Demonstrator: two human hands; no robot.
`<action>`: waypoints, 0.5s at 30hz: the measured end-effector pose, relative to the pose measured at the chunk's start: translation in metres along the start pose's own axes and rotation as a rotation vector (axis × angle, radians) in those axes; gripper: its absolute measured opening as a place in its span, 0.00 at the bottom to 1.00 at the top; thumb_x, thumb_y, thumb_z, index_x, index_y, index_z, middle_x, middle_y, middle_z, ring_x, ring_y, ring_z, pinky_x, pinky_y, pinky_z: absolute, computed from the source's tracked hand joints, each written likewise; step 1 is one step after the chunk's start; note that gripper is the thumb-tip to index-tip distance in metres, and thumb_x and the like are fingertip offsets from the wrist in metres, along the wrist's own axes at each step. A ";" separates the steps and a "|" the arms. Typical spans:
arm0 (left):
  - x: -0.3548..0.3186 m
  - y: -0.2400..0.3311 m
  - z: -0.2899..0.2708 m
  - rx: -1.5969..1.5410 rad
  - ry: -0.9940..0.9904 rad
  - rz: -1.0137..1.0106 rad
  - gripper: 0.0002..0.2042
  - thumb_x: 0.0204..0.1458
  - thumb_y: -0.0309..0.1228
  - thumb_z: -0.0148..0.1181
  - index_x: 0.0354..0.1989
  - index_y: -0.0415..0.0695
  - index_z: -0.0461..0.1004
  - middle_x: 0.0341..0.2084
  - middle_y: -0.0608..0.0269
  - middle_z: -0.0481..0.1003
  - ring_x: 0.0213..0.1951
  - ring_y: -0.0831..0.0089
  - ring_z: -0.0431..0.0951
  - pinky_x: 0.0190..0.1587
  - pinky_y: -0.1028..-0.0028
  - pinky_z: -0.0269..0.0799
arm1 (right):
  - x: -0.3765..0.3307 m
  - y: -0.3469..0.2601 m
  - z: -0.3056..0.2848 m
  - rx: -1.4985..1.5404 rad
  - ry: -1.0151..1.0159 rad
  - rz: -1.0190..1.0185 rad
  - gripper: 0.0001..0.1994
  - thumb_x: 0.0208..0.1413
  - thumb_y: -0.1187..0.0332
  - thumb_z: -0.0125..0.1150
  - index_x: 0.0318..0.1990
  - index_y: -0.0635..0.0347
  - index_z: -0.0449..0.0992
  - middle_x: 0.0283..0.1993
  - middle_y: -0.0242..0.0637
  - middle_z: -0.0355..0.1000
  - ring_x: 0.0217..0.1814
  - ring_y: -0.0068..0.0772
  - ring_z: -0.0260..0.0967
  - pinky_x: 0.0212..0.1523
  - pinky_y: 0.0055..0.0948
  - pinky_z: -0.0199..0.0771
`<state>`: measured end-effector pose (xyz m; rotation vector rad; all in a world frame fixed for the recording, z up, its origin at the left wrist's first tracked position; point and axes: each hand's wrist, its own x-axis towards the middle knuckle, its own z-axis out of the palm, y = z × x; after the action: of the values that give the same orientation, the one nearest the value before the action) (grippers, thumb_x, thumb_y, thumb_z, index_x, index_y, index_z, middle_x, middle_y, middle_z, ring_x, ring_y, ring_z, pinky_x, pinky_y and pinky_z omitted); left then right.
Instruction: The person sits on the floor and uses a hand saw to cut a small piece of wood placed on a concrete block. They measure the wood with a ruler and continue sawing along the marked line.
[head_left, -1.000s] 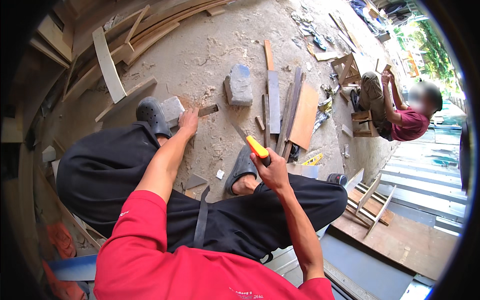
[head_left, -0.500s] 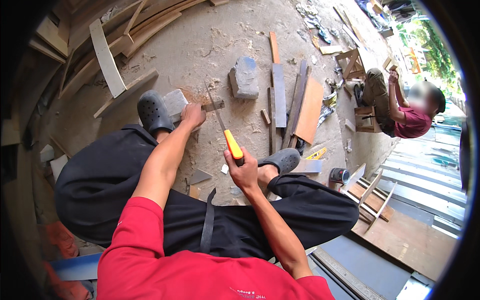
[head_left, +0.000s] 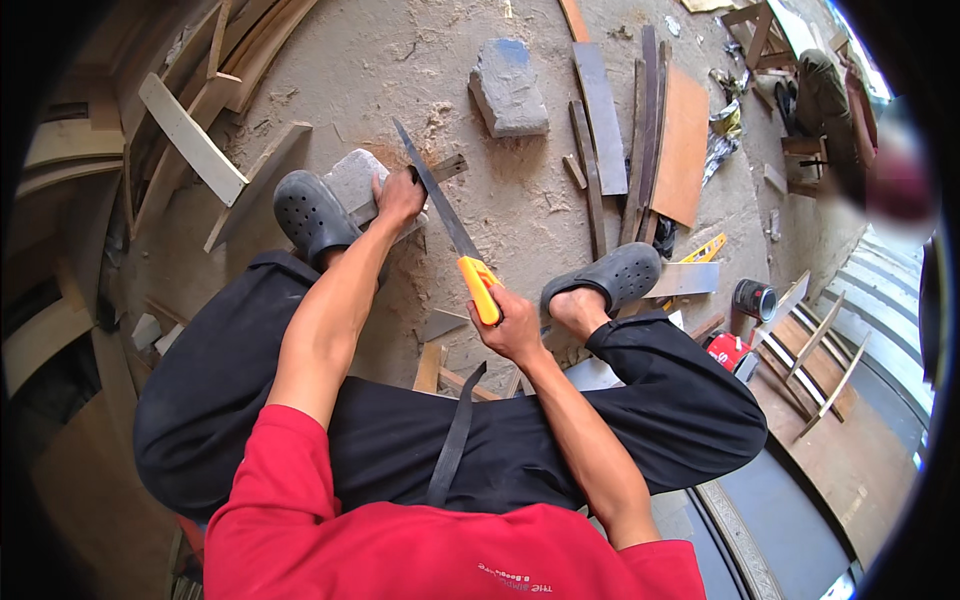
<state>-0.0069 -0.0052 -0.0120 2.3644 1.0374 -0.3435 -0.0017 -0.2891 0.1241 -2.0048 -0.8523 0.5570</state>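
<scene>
My right hand (head_left: pixel 514 326) is closed round the yellow handle of a handsaw (head_left: pixel 447 215). The saw's grey blade points up and to the left, its broad side showing, and crosses a narrow wooden strip (head_left: pixel 449 167) just beyond my left fingers. My left hand (head_left: pixel 400 196) grips that strip over a rough concrete block (head_left: pixel 352 180); part of the strip is hidden beneath the hand. Beside the block, my left foot in a dark clog (head_left: pixel 312 214) rests close to the strip's near end. Whether the teeth touch the wood I cannot tell.
A second concrete block (head_left: pixel 508 90) stands ahead. Long boards (head_left: pixel 600 120) and an orange-brown panel (head_left: pixel 682 145) lie to the right, near a yellow level (head_left: pixel 704 250) and a paint can (head_left: pixel 754 298). Curved wood pieces (head_left: pixel 190 140) pile up at left. Another person (head_left: pixel 835 110) sits far right.
The view has shifted, so the floor items sit farther right. The saw blade has tilted to show more of its broad side. Both hands keep their holds.
</scene>
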 end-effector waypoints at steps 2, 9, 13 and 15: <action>0.003 0.006 -0.006 -0.025 -0.023 -0.039 0.23 0.58 0.48 0.42 0.44 0.44 0.78 0.43 0.45 0.78 0.53 0.50 0.74 0.67 0.44 0.36 | -0.008 0.018 0.007 0.086 -0.009 0.052 0.10 0.48 0.66 0.67 0.29 0.61 0.72 0.25 0.47 0.72 0.28 0.53 0.72 0.28 0.42 0.72; 0.004 0.012 -0.010 -0.025 -0.050 -0.099 0.24 0.57 0.49 0.43 0.46 0.43 0.78 0.43 0.47 0.79 0.53 0.52 0.75 0.68 0.47 0.32 | -0.012 0.046 0.013 0.153 -0.141 0.025 0.08 0.47 0.68 0.64 0.29 0.62 0.72 0.24 0.45 0.70 0.26 0.52 0.71 0.29 0.42 0.71; 0.002 0.014 -0.014 -0.041 -0.066 -0.114 0.24 0.58 0.49 0.43 0.49 0.47 0.78 0.43 0.48 0.79 0.53 0.53 0.75 0.68 0.49 0.32 | -0.011 0.054 0.018 0.160 -0.127 -0.034 0.07 0.45 0.69 0.63 0.26 0.62 0.71 0.23 0.44 0.70 0.26 0.50 0.71 0.28 0.41 0.72; 0.003 0.017 -0.014 -0.066 -0.073 -0.118 0.23 0.58 0.49 0.42 0.50 0.49 0.78 0.43 0.49 0.79 0.53 0.53 0.75 0.69 0.49 0.31 | -0.011 0.060 0.018 0.145 -0.107 -0.048 0.07 0.45 0.70 0.62 0.26 0.62 0.71 0.22 0.44 0.70 0.25 0.49 0.71 0.28 0.41 0.72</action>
<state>0.0080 -0.0053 0.0046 2.2210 1.1387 -0.4285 0.0009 -0.3110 0.0643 -1.8322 -0.8960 0.6837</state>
